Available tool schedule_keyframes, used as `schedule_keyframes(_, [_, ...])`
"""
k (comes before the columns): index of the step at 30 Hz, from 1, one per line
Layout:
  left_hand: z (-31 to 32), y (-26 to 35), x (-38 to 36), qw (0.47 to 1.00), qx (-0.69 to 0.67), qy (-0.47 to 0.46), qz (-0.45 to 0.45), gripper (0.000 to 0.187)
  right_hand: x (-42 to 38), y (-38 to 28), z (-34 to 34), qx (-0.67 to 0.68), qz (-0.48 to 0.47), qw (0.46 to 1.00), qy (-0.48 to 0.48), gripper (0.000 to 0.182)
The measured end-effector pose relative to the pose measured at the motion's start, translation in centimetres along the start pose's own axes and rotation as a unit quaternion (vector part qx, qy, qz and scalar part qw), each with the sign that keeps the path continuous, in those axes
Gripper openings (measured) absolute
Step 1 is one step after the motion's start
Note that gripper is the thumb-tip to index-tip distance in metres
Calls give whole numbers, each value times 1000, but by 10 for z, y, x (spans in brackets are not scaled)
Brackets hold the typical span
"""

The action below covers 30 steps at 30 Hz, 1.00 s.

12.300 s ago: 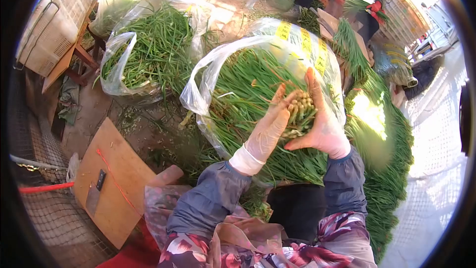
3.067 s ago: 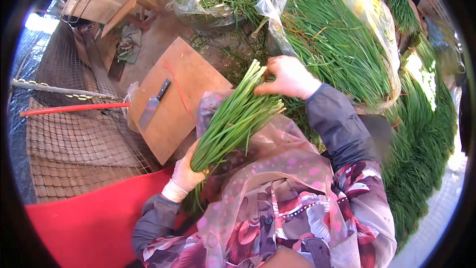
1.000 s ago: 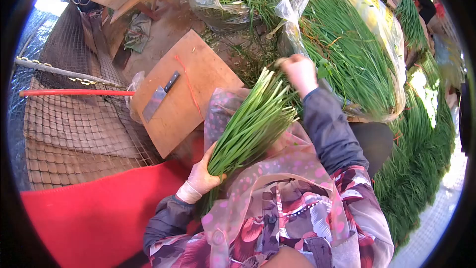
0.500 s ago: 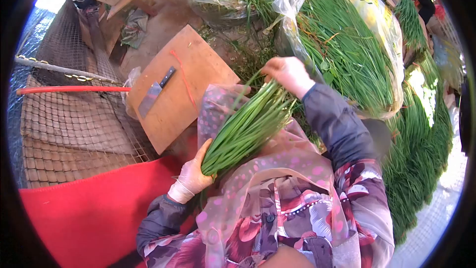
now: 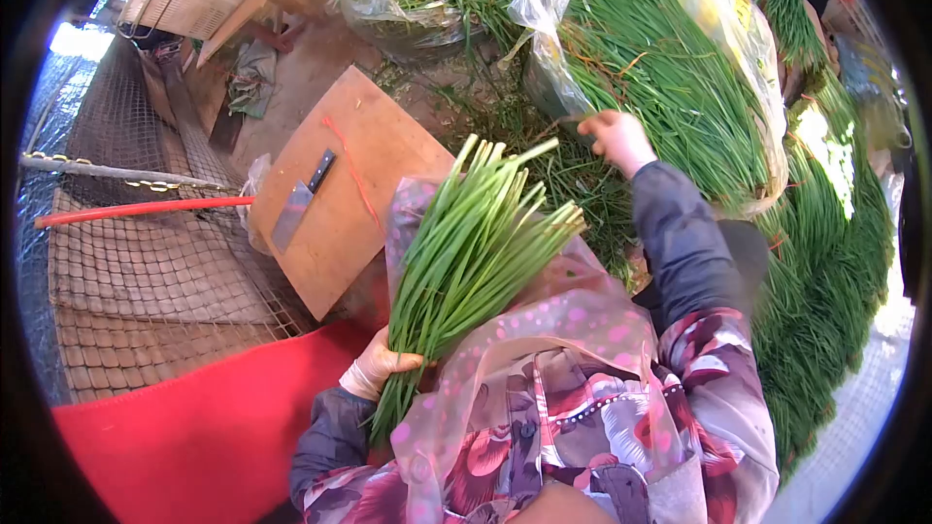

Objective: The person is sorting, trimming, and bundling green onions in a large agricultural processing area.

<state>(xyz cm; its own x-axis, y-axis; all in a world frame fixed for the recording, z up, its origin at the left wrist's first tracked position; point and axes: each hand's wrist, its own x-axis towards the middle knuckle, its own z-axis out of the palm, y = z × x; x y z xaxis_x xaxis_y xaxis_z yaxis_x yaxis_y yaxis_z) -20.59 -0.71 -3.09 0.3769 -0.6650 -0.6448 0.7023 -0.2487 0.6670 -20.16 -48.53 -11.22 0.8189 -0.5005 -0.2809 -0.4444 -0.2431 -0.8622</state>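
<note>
A loose bunch of garlic chives (image 5: pixel 456 262) lies across my apron, its pale cut ends fanned toward the upper right. My left hand (image 5: pixel 386 365), in a thin glove, is closed around the bunch near its dark leafy end. Beyond the pale ends, my right hand (image 5: pixel 619 141) is apart from the bunch, over the scraps on the ground. Its fingers are pinched together, with a thin strand showing at the fingertips. The clear apron (image 5: pixel 582 306) with pink dots covers my lap beneath the chives.
A cleaver (image 5: pixel 303 202) and a red tie (image 5: pixel 352 170) rest on a wooden board (image 5: pixel 374 121). Plastic bags (image 5: pixel 544 5) of chives stand ahead, with a large chive pile (image 5: pixel 806 330) at right. Red cloth (image 5: pixel 194 437) and netting (image 5: pixel 165 281) lie to the left.
My right hand has left the cut ends and moved right and slightly down. The bunch has turned more upright and spread out, and my left hand has shifted slightly left and down.
</note>
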Motion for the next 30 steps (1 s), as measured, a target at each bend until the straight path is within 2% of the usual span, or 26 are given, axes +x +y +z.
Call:
schedule_keyframes(1, [0, -2, -1, 1000, -6, 1, -7, 66, 5, -11, -13, -17, 19, 999, 24, 24])
schedule_keyframes(3, [2, -3, -2, 1000, -7, 3, -16, 64, 10, -33, -31, -23, -3, 999, 33, 26])
schedule_keyframes(5, [1, 1, 2, 1000, -6, 9, -14, 61, -6, -62, -27, -229, -100, 968, -13, 35])
schedule_keyframes(6, [5, 2, 2, 1000, -12, 20, -9, 61, -12, -66, -18, -276, -185, 942, -39, 47])
schedule_keyframes(7, [6, 2, 4, 1000, -12, 19, -10, 61, -18, -70, -4, -277, -328, 902, -40, 51])
schedule_keyframes(8, [7, 2, 5, 1000, -15, 16, -6, 60, -25, -78, 12, -301, -382, 871, -65, 52])
schedule_keyframes(9, [7, 2, 5, 1000, -18, 13, -4, 60, -40, -90, 29, -281, -369, 881, -98, 53])
schedule_keyframes(10, [9, 3, 5, 1000, -16, 12, -5, 60, -45, -91, 47, -306, -359, 878, -85, 52])
schedule_keyframes(11, [12, 6, 4, 1000, -1, 18, -7, 59, -44, -98, 56, -352, -303, 875, -137, 52])
schedule_keyframes(13, [15, 6, 4, 1000, 16, 24, -7, 59, -38, -74, 83, -317, -299, 895, -92, 55])
schedule_keyframes(15, [14, 2, 5, 998, 40, 35, 15, 59, -39, -77, 83, -353, -300, 881, -99, 61])
schedule_keyframes(17, [10, 0, 5, 999, 42, 34, 6, 58, -37, -73, 82, -312, -287, 905, -16, 61])
schedule_keyframes(18, [10, 2, 6, 999, 40, 32, 0, 57, -40, -72, 83, -296, -302, 906, 29, 50])
schedule_keyframes(19, [10, 2, 7, 999, 39, 30, -6, 56, -37, -69, 83, -298, -302, 905, 28, 50])
schedule_keyframes(21, [11, -1, 7, 999, 39, 36, -5, 56, -25, -57, 79, -418, -298, 855, -73, 33])
schedule_keyframes(23, [10, -3, 7, 998, 39, 43, -7, 55, -14, -47, 71, -403, -252, 876, -85, 23])
schedule_keyframes(25, [7, -4, 6, 998, 46, 38, -13, 55, -4, -34, 43, -293, -207, 932, -49, 23])
schedule_keyframes(26, [8, -3, 5, 998, 45, 39, -13, 55, 2, -33, 24, -199, -99, 975, -11, 23])
schedule_keyframes(27, [9, -1, 4, 998, 45, 40, -13, 55, 7, -32, 7, -102, 12, 994, 27, 23])
schedule_keyframes(29, [9, 0, 4, 998, 45, 41, -12, 55, 16, -18, -10, -54, 25, 998, -31, 25])
schedule_keyframes(30, [10, 0, 5, 998, 50, 44, -4, 56, -2, -45, -12, -61, -29, 995, -79, 29])
